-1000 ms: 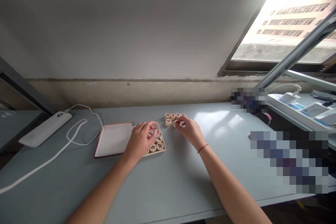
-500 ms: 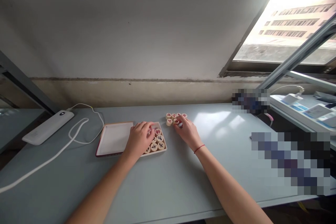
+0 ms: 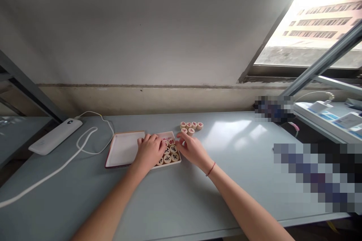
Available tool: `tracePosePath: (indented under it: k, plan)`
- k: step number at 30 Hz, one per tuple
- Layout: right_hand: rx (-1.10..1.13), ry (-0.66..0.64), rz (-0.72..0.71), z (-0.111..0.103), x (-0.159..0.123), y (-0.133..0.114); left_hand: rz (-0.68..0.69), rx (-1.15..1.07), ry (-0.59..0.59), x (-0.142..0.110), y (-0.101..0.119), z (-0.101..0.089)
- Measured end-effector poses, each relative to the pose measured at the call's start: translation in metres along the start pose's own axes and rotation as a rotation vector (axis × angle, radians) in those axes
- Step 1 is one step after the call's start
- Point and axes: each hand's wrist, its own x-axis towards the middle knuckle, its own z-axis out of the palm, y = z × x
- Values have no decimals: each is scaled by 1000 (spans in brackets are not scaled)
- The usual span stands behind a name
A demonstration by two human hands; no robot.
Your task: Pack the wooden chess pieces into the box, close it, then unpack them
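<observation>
An open shallow box [image 3: 178, 161] holds round xiangqi pieces [image 3: 167, 158] with black and red characters. My left hand [image 3: 150, 147] lies over the box's left part, fingers spread and bent down onto its contents, which it partly covers. At the box's right edge is my right hand [image 3: 192, 148], thumb and forefinger apart, with nothing visible between them. Just beyond it, several pieces with red characters [image 3: 189, 125] stand in two rows on the table.
Left of the box lies its white-lined lid [image 3: 124, 148]. A white power bank [image 3: 55, 135] with a white cable [image 3: 56, 173] rests on the grey table [image 3: 169, 203] at the left. Blurred-out items [image 3: 311, 175] are at the right, and a wall runs behind.
My right hand has left the loose pieces and come back left to the box's edge. The back-row and front pieces now show uncovered. My left hand's fingers have spread a little over the box.
</observation>
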Motion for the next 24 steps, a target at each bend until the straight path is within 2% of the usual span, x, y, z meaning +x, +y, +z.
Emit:
tracePosePath:
  k: [3,6,10,13,16,19,22,24]
  plan:
    - [5,-10,-12,3,0,1,-12,-73,3,1,0,0]
    - [-7,46,-35,1,-1,-1,-9,-170,30,1,0,-2]
    - [12,163,-185,-1,-2,-8,-1,-398,148,1,4,-8]
    - [49,201,-307,1,-4,-13,-13,-688,114,1,9,-12]
    - [44,241,-330,-1,-3,-14,-60,-852,78,1,11,-12]
    - [2,267,-236,-15,0,-6,-117,-912,119,1,10,-10]
    - [-104,255,0,-40,4,11,-140,-988,175,3,6,-8]
    - [-207,169,159,-55,5,25,-135,-1021,202,4,3,-6]
